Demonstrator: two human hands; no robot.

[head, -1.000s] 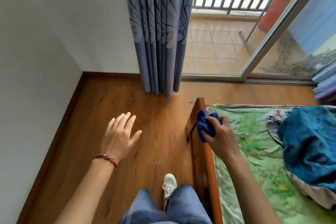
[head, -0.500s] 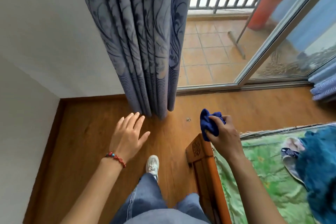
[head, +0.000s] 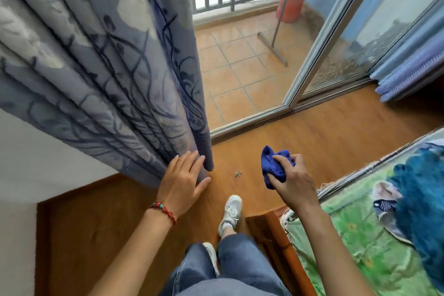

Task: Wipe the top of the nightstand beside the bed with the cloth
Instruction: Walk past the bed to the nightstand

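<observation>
My right hand (head: 292, 181) is closed around a bunched dark blue cloth (head: 274, 166), held in the air above the wooden floor just past the bed's corner. My left hand (head: 183, 180) is spread with fingers apart, its fingertips at the lower hem of the grey-blue curtain (head: 120, 74). It holds nothing. A red bead bracelet sits on the left wrist. No nightstand is in view.
The bed's wooden frame (head: 276, 230) and green sheet (head: 355, 235) with a blue blanket (head: 422, 199) fill the lower right. An open sliding glass door (head: 319, 41) leads to a tiled balcony. White walls stand at left. My legs and white shoe (head: 231, 209) are below.
The view has advanced toward the curtain and balcony door. The bed has slid to the lower right. My left hand now reaches the curtain hem; my right hand still carries the cloth.
</observation>
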